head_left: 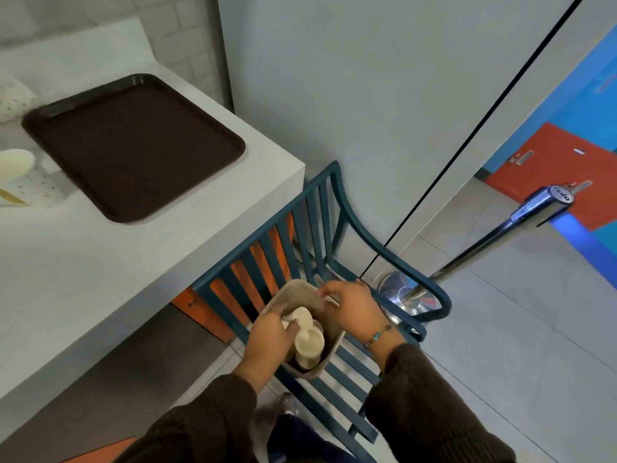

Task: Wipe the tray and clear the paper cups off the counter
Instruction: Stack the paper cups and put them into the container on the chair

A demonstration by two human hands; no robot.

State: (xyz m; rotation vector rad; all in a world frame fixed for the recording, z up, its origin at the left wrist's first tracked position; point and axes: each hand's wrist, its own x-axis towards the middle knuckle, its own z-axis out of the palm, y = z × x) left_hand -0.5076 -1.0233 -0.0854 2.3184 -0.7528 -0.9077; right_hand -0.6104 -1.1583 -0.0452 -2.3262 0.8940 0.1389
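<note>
Both hands grip paper cups (309, 339) inside a bag (329, 357) on the blue chair (337, 208), beside the counter (100, 269).

Free room and obstacles around the chair and counter

The mouth of the beige bin (302, 297) on the blue chair (337, 235) is largely taken up by paper cups (309, 339) and by the left hand (272, 339) and right hand (355, 307) at its rim. Approach from the far side is barred by the slatted chair back, and from the right by the curved armrest (a metal post base (405, 295) stands just beyond). The counter (83, 272) is left open near its front edge; farther back it is occupied by the brown tray (133, 147) and a dotted cup (20, 177).
</note>
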